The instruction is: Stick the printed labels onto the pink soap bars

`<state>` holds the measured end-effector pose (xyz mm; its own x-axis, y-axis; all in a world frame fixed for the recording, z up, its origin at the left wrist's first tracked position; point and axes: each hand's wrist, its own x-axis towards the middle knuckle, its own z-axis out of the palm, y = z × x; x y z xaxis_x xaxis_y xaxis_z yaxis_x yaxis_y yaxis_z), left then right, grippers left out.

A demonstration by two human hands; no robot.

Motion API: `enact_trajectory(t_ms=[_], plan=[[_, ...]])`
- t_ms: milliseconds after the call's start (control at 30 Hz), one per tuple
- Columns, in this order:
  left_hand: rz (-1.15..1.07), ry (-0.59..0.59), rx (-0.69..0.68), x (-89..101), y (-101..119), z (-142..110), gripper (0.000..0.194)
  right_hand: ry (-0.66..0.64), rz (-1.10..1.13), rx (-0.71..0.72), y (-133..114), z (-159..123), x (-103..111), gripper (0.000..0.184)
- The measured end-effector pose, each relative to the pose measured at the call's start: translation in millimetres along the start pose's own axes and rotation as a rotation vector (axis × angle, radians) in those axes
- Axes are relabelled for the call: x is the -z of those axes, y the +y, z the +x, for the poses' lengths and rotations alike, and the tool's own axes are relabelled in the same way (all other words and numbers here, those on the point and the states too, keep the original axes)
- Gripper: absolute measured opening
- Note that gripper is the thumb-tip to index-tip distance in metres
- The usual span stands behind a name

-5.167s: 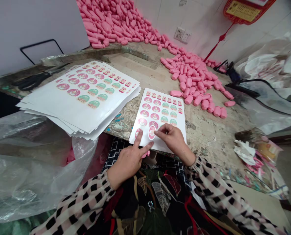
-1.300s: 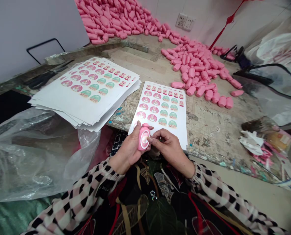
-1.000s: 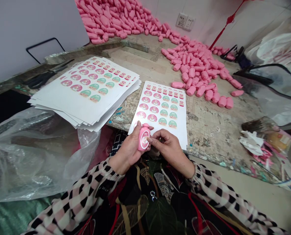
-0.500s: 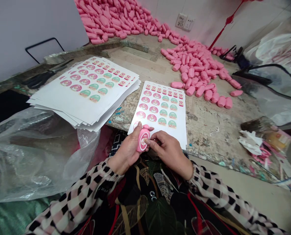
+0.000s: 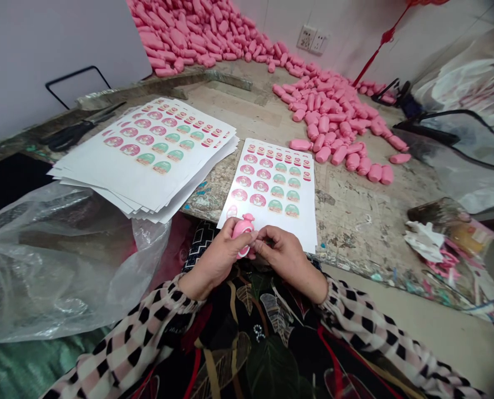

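My left hand [image 5: 217,252] is wrapped round a small pink bottle [image 5: 245,224], its capped top pointing away from me. The left thumb lies across the bottle's front over a round label with a white rim, so most of the label is hidden. Close against the bottle's right side, my right hand [image 5: 286,257] has its thumb and fingertips pinched together near the left thumb tip. What they hold, if anything, cannot be made out. Just beyond the hands lies a sticker sheet [image 5: 271,180] with rows of pink and green labels; its near part is bare white.
A stack of sticker sheets [image 5: 117,183] lies to the left, with black-handled scissors [image 5: 70,134] behind it. Many pink bottles [image 5: 334,116] are heaped along the wall. Clear plastic sheeting [image 5: 76,260] hangs at the near left. Scraps [image 5: 427,244] lie at the right.
My left thumb has moved from the bottle's side across its front, covering much of the label. The right thumb has come off the label to the bottle's right edge.
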<state>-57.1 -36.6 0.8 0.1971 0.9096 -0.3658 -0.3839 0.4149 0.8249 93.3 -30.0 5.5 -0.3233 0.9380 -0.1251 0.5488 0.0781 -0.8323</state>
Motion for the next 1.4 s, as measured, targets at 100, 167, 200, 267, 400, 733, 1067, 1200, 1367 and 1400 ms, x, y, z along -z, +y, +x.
enact_trajectory(t_ms=[100, 167, 200, 267, 400, 733, 1067, 1200, 1367, 1400], plan=[[0.143, 0.057, -0.102, 0.7, -3, 0, 0.029, -0.015, 0.011, 0.007, 1, -1, -1, 0.027], [0.25, 0.077, -0.128, 1.0, -7, -2, 0.032, -0.02, -0.016, 0.013, 0, -2, -2, 0.025], [0.291, 0.082, -0.135, 0.9, -8, -3, 0.034, -0.028, -0.035, 0.021, -1, -3, -2, 0.024], [0.323, 0.097, -0.16, 0.8, -9, -5, 0.035, -0.037, -0.103, 0.048, -6, -5, 0, 0.023], [0.131, 0.231, -0.338, 8.7, 6, -6, 0.03, 0.101, -0.342, 0.042, -11, -11, 10, 0.026], [-0.251, 0.051, -0.01, -0.3, 0, -12, 0.026, 0.19, 0.527, -0.103, 1, -13, -9, 0.044], [-0.523, -0.061, 0.169, -16.1, -18, -21, 0.021, 0.121, 0.714, -0.201, 4, -22, -22, 0.055], [-0.567, -0.052, 0.172, -20.6, -20, -23, 0.025, 0.094, 0.748, -0.194, 10, -32, -22, 0.057], [-0.521, -0.077, 0.171, -27.7, -18, -29, 0.034, 0.1, 0.827, -0.164, 14, -45, -13, 0.05], [-0.501, -0.087, 0.177, -28.5, -18, -30, 0.036, 0.113, 0.86, -0.165, 14, -47, -11, 0.045]])
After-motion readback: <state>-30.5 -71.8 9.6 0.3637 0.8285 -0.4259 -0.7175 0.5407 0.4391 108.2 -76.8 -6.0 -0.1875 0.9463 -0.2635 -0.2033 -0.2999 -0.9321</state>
